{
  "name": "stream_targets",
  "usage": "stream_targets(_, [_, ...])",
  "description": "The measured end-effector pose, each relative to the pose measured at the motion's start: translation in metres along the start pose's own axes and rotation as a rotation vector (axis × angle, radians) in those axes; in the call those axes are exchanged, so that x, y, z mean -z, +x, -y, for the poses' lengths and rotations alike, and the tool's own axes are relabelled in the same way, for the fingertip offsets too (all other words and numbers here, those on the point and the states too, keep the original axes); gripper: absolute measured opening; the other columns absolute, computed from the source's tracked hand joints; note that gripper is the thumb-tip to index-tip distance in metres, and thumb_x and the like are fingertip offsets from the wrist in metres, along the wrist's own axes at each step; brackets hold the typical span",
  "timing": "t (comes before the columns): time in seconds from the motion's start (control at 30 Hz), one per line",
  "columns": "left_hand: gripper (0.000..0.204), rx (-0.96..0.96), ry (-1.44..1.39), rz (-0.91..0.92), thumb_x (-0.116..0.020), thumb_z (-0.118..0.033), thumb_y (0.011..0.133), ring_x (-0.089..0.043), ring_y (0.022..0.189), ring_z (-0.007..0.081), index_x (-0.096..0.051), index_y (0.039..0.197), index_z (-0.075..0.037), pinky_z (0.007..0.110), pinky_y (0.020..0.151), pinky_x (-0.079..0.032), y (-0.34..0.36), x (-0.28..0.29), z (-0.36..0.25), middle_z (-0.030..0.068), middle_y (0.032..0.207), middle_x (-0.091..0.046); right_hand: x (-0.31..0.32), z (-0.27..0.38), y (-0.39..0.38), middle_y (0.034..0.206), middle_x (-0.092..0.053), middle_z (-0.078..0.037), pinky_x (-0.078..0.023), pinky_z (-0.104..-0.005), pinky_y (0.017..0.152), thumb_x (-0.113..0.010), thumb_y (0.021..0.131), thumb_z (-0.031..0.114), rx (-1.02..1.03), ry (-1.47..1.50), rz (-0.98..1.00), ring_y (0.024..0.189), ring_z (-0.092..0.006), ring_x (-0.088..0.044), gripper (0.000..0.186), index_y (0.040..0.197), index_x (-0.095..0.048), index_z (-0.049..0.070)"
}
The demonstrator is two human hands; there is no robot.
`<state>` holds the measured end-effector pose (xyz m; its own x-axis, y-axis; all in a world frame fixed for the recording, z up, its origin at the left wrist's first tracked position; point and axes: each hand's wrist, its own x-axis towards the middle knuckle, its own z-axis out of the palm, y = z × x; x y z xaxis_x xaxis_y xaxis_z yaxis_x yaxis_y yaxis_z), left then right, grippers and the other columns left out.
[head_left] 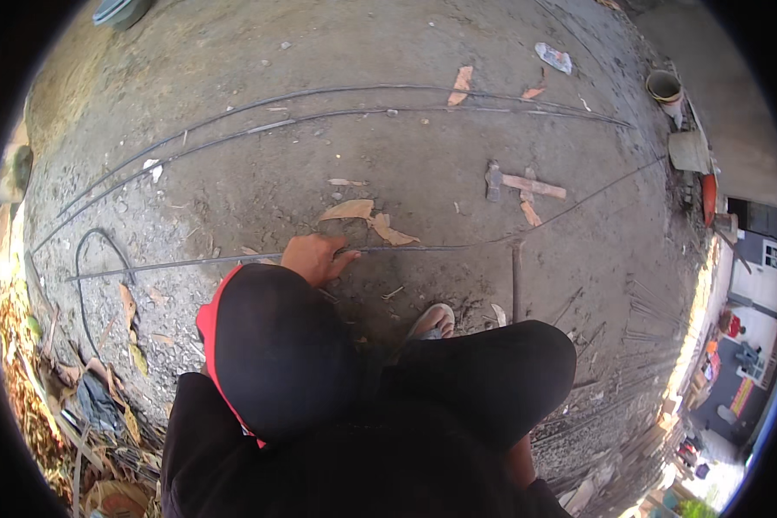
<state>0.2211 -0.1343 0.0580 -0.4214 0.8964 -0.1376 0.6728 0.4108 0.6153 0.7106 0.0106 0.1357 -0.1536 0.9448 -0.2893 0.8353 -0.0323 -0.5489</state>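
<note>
My left hand [312,260] is closed around a long thin metal rod [432,249] just above the ground, beyond my bent knee. From my hand the rod runs left toward a looped piece of rod [85,302]. On the right it bends and slants up to the far right. Close to that bend stands the top of a brown bar [516,281], whose lower end my knee covers. A hammer [533,184] with a wooden handle lies past the rod. Some bare skin shows below my right knee, but my right hand is hidden.
Two more long rods [319,117] lie across the ground farther off. Torn brown paper scraps [350,210] are near my hand. Buckets [665,88] stand along the right wall. Dry leaves and debris [95,401] pile at left; several thin rods [652,306] lie at right.
</note>
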Motion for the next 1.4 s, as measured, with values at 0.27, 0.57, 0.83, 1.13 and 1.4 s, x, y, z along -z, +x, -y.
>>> stream_targets(0.27, [0.041, 0.064, 0.023, 0.021, -0.070, -0.050, 0.096, -0.069, 0.069, 0.0414, -0.074, 0.087, -0.009, 0.051, 0.062, -0.053, 0.015, 0.037, -0.015, 0.0172, 0.066, -0.067, 0.030, 0.045, -0.004, 0.074, -0.063, -0.023, -0.048, -0.0477, 0.062, -0.067, 0.101, 0.041, 0.020, -0.055, -0.007, 0.066, -0.0380, -0.061, 0.040, 0.093, -0.062, 0.002])
stream_targets(0.57, [0.045, 0.083, 0.016, -0.001, -0.068, -0.050, 0.098, -0.067, 0.072, 0.0452, -0.075, 0.088, -0.007, 0.053, 0.068, -0.052, 0.050, 0.069, -0.004, 0.0211, 0.067, -0.066, 0.070, 0.127, 0.039, 0.070, -0.062, -0.023, -0.047, -0.0468, 0.059, -0.066, 0.101, 0.044, 0.233, -0.243, -0.019, 0.061, -0.0366, -0.059, 0.044, 0.089, -0.062, 0.002])
stream_targets(0.83, [0.046, 0.096, -0.027, -0.008, -0.066, -0.051, 0.098, -0.067, 0.076, 0.0457, -0.075, 0.089, -0.007, 0.054, 0.070, -0.052, 0.045, 0.064, 0.001, 0.0227, 0.071, -0.067, 0.071, 0.197, 0.079, 0.066, -0.062, -0.023, -0.048, -0.0498, 0.058, -0.065, 0.102, 0.051, 0.140, -0.629, 0.021, 0.062, -0.0432, -0.064, 0.050, 0.091, -0.065, 0.002])
stream_targets(1.13, [0.047, 0.098, 0.015, -0.013, -0.066, -0.051, 0.098, -0.068, 0.077, 0.0455, -0.075, 0.089, -0.006, 0.054, 0.070, -0.052, 0.053, 0.069, 0.004, 0.0235, 0.071, -0.067, 0.105, 0.208, 0.075, 0.066, -0.063, -0.024, -0.048, -0.0497, 0.058, -0.065, 0.102, 0.048, 0.148, -0.631, 0.032, 0.066, -0.0456, -0.067, 0.049, 0.092, -0.067, 0.000])
stream_targets(1.4, [0.049, 0.077, 0.043, -0.016, -0.065, -0.053, 0.098, -0.068, 0.075, 0.0443, -0.075, 0.087, -0.007, 0.053, 0.070, -0.053, 0.055, 0.071, 0.008, 0.0209, 0.067, -0.067, 0.086, 0.206, 0.088, 0.066, -0.062, -0.023, -0.048, -0.0503, 0.060, -0.064, 0.104, 0.046, 0.198, -0.656, 0.062, 0.061, -0.0432, -0.064, 0.051, 0.089, -0.063, -0.002])
